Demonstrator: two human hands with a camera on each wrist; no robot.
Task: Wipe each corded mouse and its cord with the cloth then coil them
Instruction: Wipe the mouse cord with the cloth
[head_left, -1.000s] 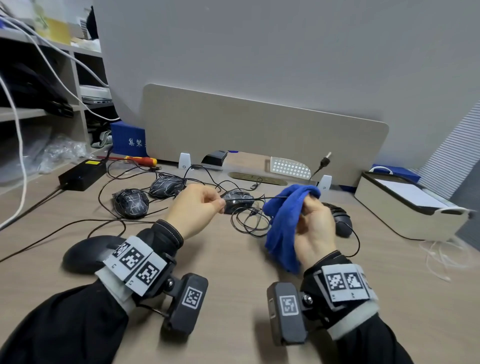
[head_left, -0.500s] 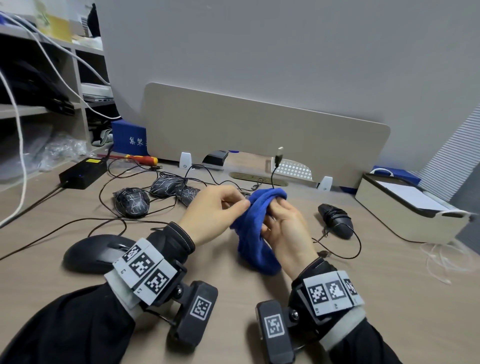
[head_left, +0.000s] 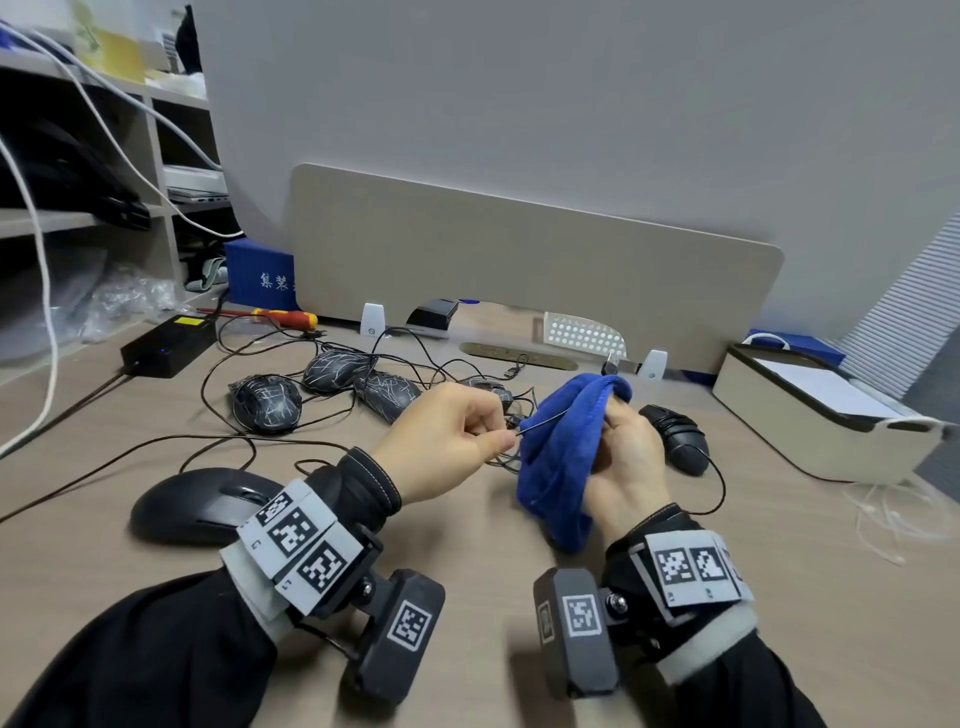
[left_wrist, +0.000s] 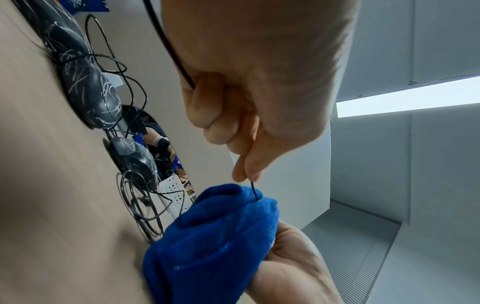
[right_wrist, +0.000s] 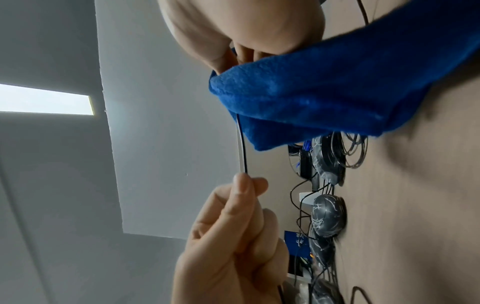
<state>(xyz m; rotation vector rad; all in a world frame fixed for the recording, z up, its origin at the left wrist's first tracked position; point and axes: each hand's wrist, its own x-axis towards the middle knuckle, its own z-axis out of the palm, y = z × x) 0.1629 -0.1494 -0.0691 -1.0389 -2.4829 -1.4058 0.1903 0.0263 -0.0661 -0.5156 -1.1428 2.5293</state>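
Head view: a thin black cord (head_left: 540, 420) is pinched by the left hand (head_left: 441, 441). A blue cloth (head_left: 566, 452) is gripped around it by the right hand (head_left: 626, 457), above the tabletop (head_left: 467, 561), near a grey wall (head_left: 571, 130).

Wood-grain desk (head_left: 156, 561) under corded mice (head_left: 266, 404), black adapter (head_left: 167, 345), storage box (head_left: 826, 415)

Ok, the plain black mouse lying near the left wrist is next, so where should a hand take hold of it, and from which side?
Take the plain black mouse across its rounded body, coming down from above with fingers and thumb on its two long flanks. It lies flat on the desk, hump up, so only the sides and top are exposed. Its cord trails off toward the far left; I would probably avoid lifting by that.
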